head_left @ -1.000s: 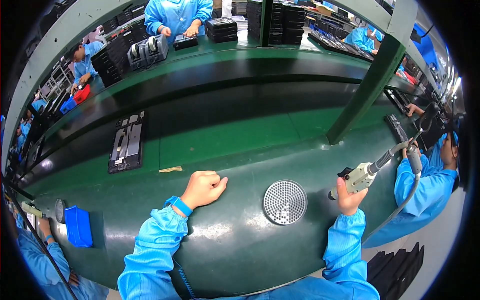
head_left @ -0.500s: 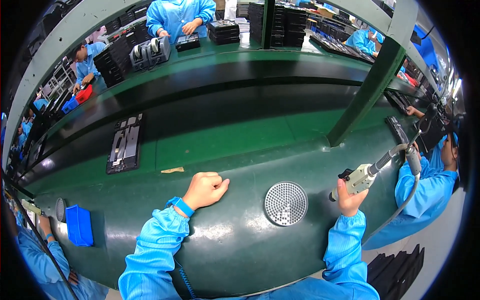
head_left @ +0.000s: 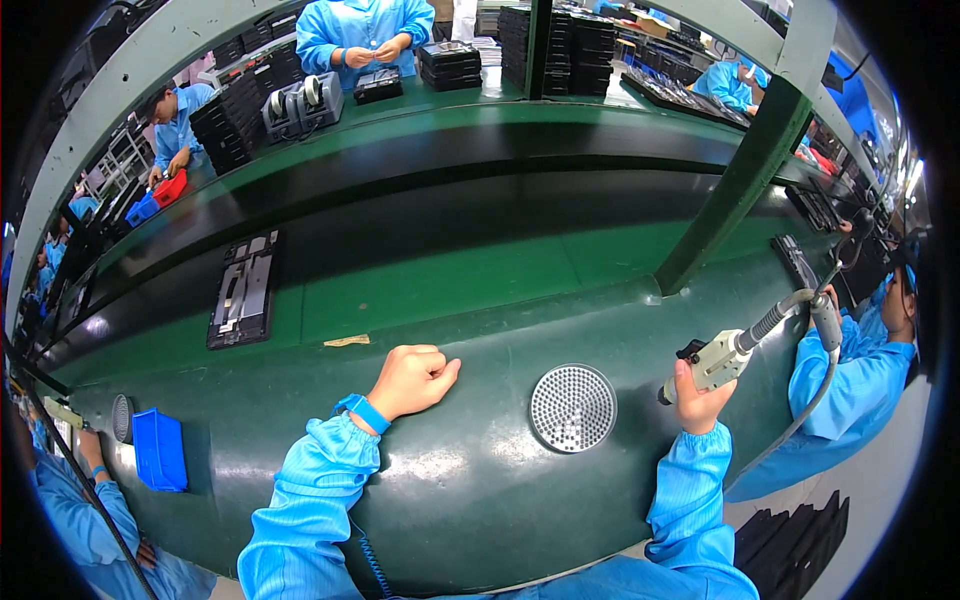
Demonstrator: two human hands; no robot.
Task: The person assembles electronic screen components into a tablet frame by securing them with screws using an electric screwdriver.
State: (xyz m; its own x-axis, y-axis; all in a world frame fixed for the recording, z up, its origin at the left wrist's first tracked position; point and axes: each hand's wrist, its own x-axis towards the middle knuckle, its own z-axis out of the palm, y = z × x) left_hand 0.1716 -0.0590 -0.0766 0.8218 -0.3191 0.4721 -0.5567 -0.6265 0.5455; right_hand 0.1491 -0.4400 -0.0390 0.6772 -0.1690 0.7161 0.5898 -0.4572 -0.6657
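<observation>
My left hand (head_left: pixel 413 382) rests on the green workbench (head_left: pixel 440 530), its fingers curled into a fist with nothing visible in them. A blue wrist strap (head_left: pixel 362 412) sits around that wrist. My right hand (head_left: pixel 702 400) is wrapped round a pale electric screwdriver (head_left: pixel 722 362), whose dark tip points left and down above the bench. Between my hands, nearer the right one, lies a round grey tray (head_left: pixel 573 408) with a grid of small holes. Beyond my left hand, an opened tablet-like device (head_left: pixel 243 290) lies on the green belt.
A blue bin (head_left: pixel 160 450) stands at the left of the bench. A green post (head_left: pixel 735 190) rises at the right, near the screwdriver's cable (head_left: pixel 815 400). Co-workers sit close on both sides: one sleeve (head_left: pixel 850 375) at right, another (head_left: pixel 85 510) at left.
The tablet-like device has shifted slightly left along the belt. Across the line, a co-worker has raised both hands off a black device. My hands have stayed put.
</observation>
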